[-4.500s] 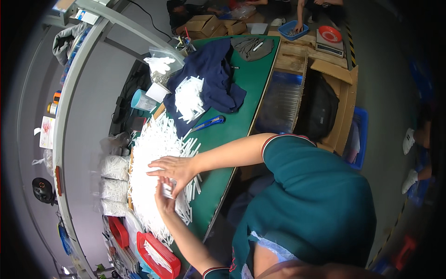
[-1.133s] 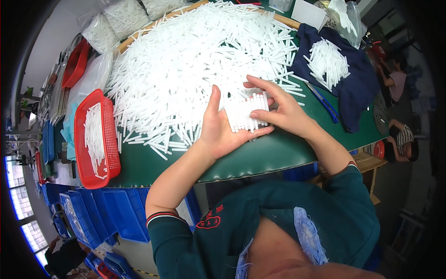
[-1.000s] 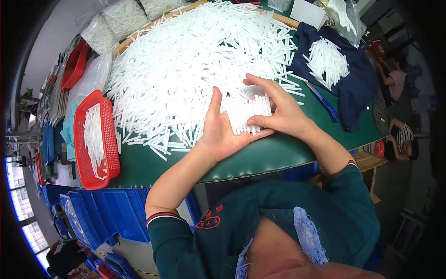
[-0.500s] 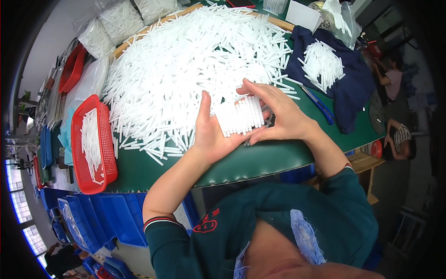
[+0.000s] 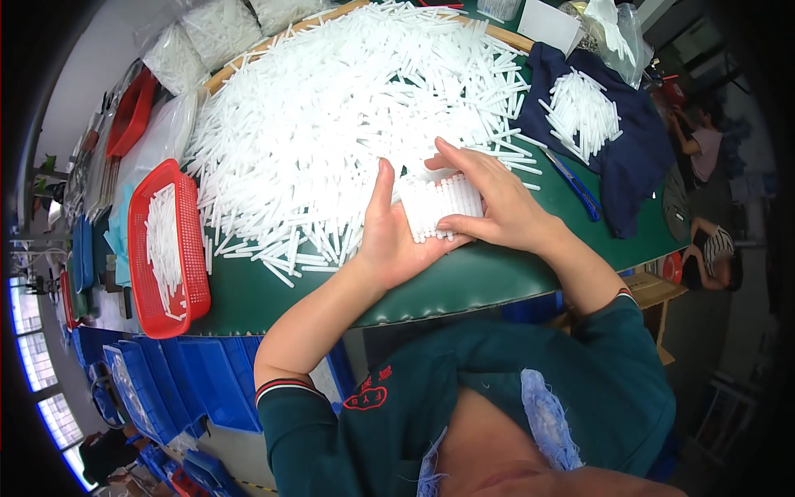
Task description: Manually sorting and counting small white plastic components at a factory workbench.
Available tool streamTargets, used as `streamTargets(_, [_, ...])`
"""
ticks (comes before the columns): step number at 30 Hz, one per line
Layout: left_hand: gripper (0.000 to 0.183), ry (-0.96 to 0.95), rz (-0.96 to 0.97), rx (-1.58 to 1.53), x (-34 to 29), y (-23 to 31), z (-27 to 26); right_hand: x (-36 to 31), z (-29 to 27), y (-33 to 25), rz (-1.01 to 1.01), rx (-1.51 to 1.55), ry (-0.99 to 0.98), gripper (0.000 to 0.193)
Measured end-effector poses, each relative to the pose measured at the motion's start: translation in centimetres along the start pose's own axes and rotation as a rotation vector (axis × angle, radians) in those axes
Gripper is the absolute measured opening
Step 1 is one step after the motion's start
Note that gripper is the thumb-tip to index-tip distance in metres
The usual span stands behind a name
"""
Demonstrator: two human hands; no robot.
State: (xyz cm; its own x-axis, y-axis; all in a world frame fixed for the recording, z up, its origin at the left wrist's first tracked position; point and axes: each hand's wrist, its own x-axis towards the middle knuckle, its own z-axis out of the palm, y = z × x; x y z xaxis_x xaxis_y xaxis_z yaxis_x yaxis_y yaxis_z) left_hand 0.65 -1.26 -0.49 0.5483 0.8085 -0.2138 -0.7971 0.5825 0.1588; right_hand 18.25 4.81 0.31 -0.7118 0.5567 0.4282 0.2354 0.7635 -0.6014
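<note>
A row of short white plastic sticks (image 5: pixel 432 207) lies side by side across the palm of my left hand (image 5: pixel 389 244), whose thumb stands up apart at the side. My right hand (image 5: pixel 497 203) closes over the row's right end, thumb across the front of the sticks and fingers behind them. Both hands hold the row together just above the near part of the table. Beyond them spreads a large heap of loose white sticks (image 5: pixel 348 116). My left hand's fingers are largely hidden behind the row.
A red basket (image 5: pixel 199 273) with sticks stands at the left on the green table (image 5: pixel 464 286). At the right lie a blue-handled cutter (image 5: pixel 584 195) and a navy cloth (image 5: pixel 625 199) bearing a small stick pile (image 5: pixel 582 112). Filled clear bags (image 5: pixel 219 37) sit at the back left.
Both hands have shifted slightly right with the row of sticks. My right thumb has moved up from below the row onto its front.
</note>
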Motion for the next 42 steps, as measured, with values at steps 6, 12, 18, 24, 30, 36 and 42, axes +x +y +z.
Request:
streamTargets(6, [0.09, 0.016, -0.002, 0.044, 0.1, -0.7, 0.6, 0.2, 0.0, -0.7, 0.067, -0.034, -0.004, 0.084])
streamTargets(12, [0.09, 0.006, -0.041, 0.032, 0.1, -0.9, 0.1, 0.2, -0.1, -0.9, -0.042, -0.134, 0.025, 0.073])
streamTargets(18, [0.087, 0.116, -0.041, 0.086, 0.1, -1.0, 0.4, -0.1, 0.3, -1.1, -0.157, -0.189, -0.06, 0.069])
streamTargets(24, [0.086, 0.139, -0.043, 0.093, 0.1, -1.4, 0.7, -0.1, 0.6, -1.4, -0.058, -0.219, 0.019, 0.072])
streamTargets(30, [0.095, 0.006, -0.067, 0.042, 0.1, -1.0, 0.6, 0.1, -0.8, -1.5, -0.08, -0.221, 0.177, 0.086])
streamTargets(36, [0.096, 0.074, -0.004, 0.028, -0.3, 0.3, 1.0, 0.2, -1.7, -1.1, -0.153, -0.197, 0.021, 0.099])
streamTargets(42, [0.095, 0.091, -0.001, 0.015, -0.3, 0.3, 0.6, -0.1, -0.9, -1.1, -0.083, -0.054, -0.034, 0.099])
